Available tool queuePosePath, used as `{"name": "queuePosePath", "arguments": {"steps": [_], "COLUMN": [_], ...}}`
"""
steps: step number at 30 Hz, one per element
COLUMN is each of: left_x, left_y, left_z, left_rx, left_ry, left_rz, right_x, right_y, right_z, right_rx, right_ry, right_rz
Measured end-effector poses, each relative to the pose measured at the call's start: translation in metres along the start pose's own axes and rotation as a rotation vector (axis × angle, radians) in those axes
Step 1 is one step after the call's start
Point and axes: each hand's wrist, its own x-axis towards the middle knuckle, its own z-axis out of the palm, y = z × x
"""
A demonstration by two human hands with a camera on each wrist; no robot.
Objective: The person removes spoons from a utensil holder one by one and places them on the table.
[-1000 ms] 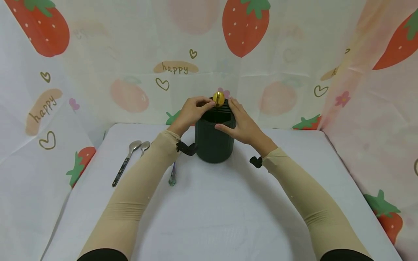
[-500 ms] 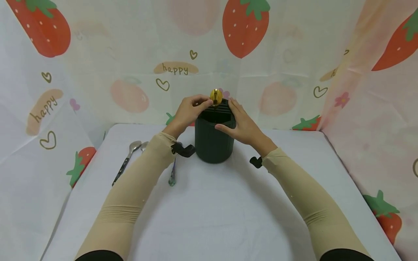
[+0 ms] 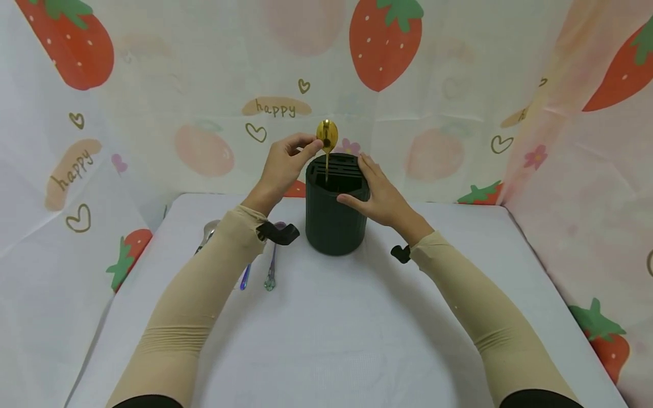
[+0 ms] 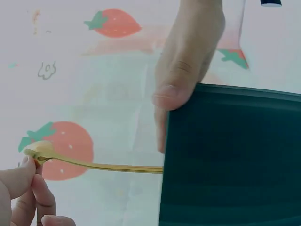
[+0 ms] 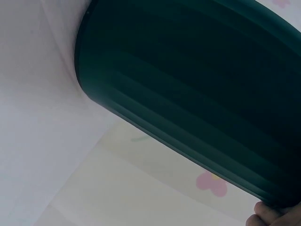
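A dark green utensil holder [image 3: 335, 226] with a slotted top stands upright on the table. My left hand [image 3: 283, 164] pinches a gold spoon [image 3: 330, 129] near its bowl, above the holder's left side. The spoon's handle runs down into the opening, and its lower end is hidden inside. In the left wrist view, a length of the gold handle shows between the pinching fingers [image 4: 40, 195] and the holder's rim [image 4: 165, 155]. My right hand [image 3: 380, 195] holds the holder at its upper right, thumb in front and fingers at the rim. The holder's wall [image 5: 178, 94] fills much of the right wrist view.
Left of the holder lie a spoon with an ornate green handle [image 3: 271, 277], a blue-purple handle [image 3: 246, 277] and a larger silver spoon [image 3: 210, 230], the last two partly behind the left sleeve [image 3: 204, 306]. A strawberry-print cloth [image 3: 439, 130] hangs behind the table.
My left hand has moved up and to the left with the gold spoon, so more of its handle shows above the holder. The right hand and holder stay in place.
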Motion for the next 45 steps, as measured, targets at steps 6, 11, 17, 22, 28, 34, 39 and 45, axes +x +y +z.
{"name": "queuePosePath", "arguments": {"steps": [6, 11, 17, 22, 28, 34, 39, 45], "left_x": [-0.002, -0.002, 0.0, 0.0, 0.001, -0.003, -0.01, -0.015], "left_y": [0.01, 0.017, 0.026, 0.031, 0.035, 0.034, 0.02, -0.003], "left_z": [-0.005, -0.009, -0.016, -0.026, -0.038, -0.048, -0.055, -0.063], "left_rx": [-0.048, -0.103, -0.169, -0.186, -0.233, -0.231, -0.157, -0.115], "left_ry": [0.037, 0.089, 0.161, 0.194, 0.225, 0.233, 0.229, 0.222], "left_rz": [0.025, 0.064, 0.101, 0.149, 0.196, 0.188, 0.09, -0.003], "right_x": [0.0, -0.001, -0.001, -0.001, -0.001, 0.0, -0.001, -0.001], "right_y": [0.001, 0.001, 0.001, 0.002, 0.003, 0.004, 0.004, 0.004], "right_z": [0.0, 0.0, -0.001, 0.0, 0.0, 0.0, 0.0, 0.0], "right_rx": [0.004, 0.005, 0.0, -0.004, -0.006, -0.003, 0.003, -0.001], "right_ry": [0.003, 0.002, 0.001, 0.003, 0.01, 0.011, 0.005, -0.002], "right_rz": [-0.002, -0.007, -0.009, -0.015, -0.026, -0.022, -0.021, -0.017]}}
